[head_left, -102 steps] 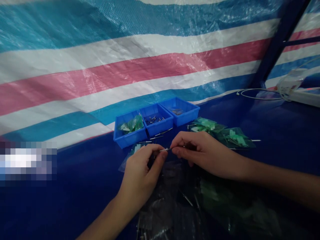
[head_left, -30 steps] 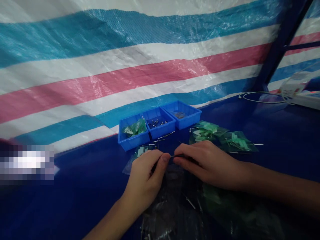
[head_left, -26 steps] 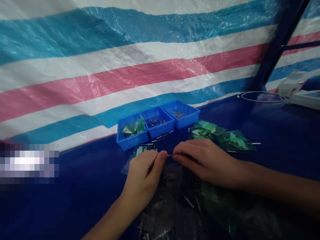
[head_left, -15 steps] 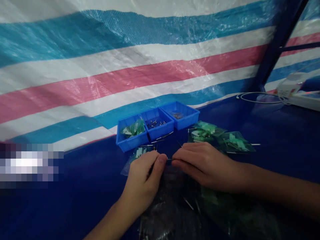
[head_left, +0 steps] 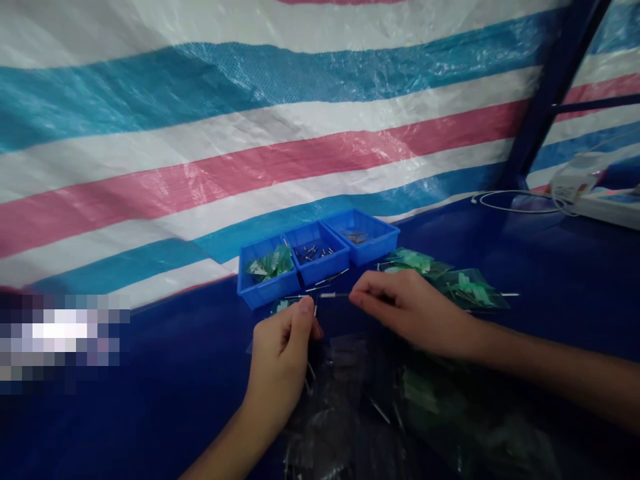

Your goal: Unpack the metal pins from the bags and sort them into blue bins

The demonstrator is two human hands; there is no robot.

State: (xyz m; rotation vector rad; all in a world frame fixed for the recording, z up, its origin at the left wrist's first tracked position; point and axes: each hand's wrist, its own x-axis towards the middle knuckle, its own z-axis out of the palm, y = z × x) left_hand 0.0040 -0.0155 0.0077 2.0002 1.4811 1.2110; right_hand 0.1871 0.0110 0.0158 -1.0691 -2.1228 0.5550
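My right hand (head_left: pixel 415 308) is closed, pinching a thin metal rod (head_left: pixel 336 295) that points left, with a thicker pale end. My left hand (head_left: pixel 283 350) is closed, thumb on top, just left of the rod's tip and apart from it. Slim metal rods (head_left: pixel 311 379) stick out below its curled fingers and seem to be held there; the grip itself is hidden. Beyond the hands stand a blue bin with green packets (head_left: pixel 267 285), a blue bin with small metal parts (head_left: pixel 323 267) and a blue bin with thin pieces (head_left: pixel 367 247).
Clear bags with green pieces (head_left: pixel 470 287) lie behind my right forearm. Dark plastic bags and loose rods (head_left: pixel 380 410) cover the near tabletop (head_left: pixel 150 400). A white cable (head_left: pixel 520 203) and a power strip (head_left: pixel 610 207) sit at the far right, before a striped sheet (head_left: pixel 250 160).
My hands have drawn apart; the rod between them now shows at greater length from my right hand. My left hand has shifted slightly left, and the view has tilted up a little.
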